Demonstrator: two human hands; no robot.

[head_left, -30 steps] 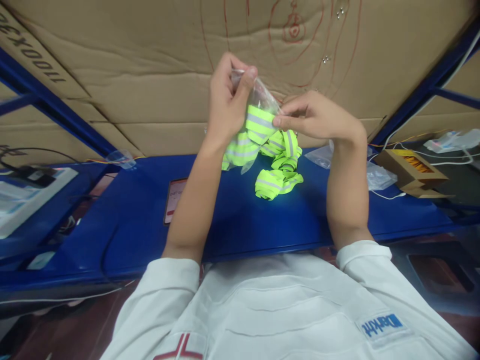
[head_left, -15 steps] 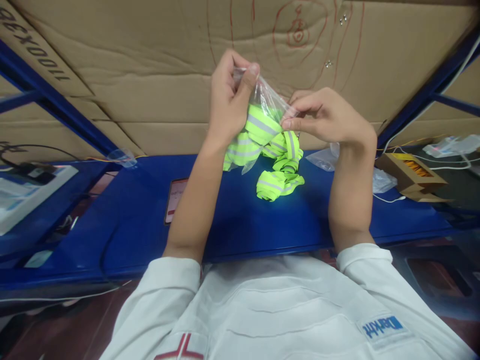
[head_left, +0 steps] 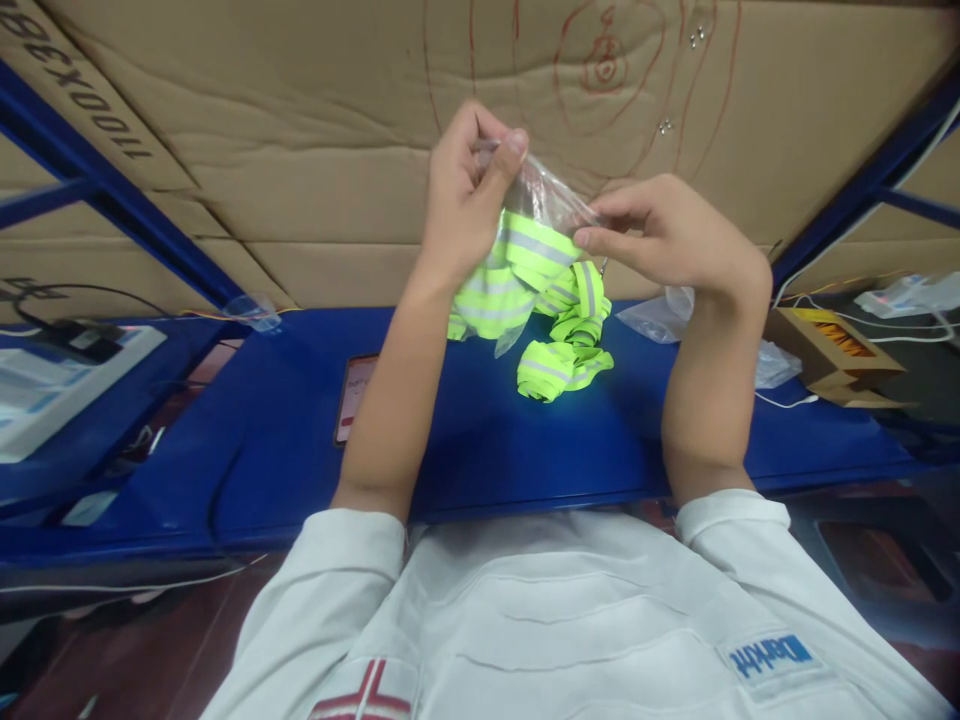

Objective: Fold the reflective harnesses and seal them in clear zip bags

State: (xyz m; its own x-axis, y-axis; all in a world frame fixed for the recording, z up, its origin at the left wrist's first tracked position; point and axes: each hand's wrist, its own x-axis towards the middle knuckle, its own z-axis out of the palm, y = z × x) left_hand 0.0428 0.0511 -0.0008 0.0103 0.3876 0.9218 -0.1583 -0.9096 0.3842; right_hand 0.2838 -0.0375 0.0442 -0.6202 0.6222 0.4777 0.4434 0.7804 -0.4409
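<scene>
Between my hands hangs a clear plastic bag (head_left: 547, 190) with folded neon-yellow reflective strips (head_left: 499, 290) inside it. My left hand (head_left: 474, 190) pinches the bag's upper left edge between thumb and fingers. On the opposite side, my right hand (head_left: 660, 228) grips the bag's right edge, its thumb and fingertips pressed together. The bag's mouth is stretched taut from one hand to the other. Below and to the right, a loose neon-yellow reflective roll (head_left: 562, 368) lies on the blue table (head_left: 525, 460), with more bunched strip (head_left: 589, 300) just behind it.
A phone (head_left: 352, 395) lies partly behind my left forearm. Another clear bag (head_left: 656, 315) rests near my right wrist. An open cardboard box (head_left: 832, 355) stands at the right, and a white power strip (head_left: 82, 390) at the left. Cardboard (head_left: 315, 190) lines the back.
The whole view has shifted slightly, so things appear a little further right. Both hands keep their hold on the bag, and the loose rolls stay on the table.
</scene>
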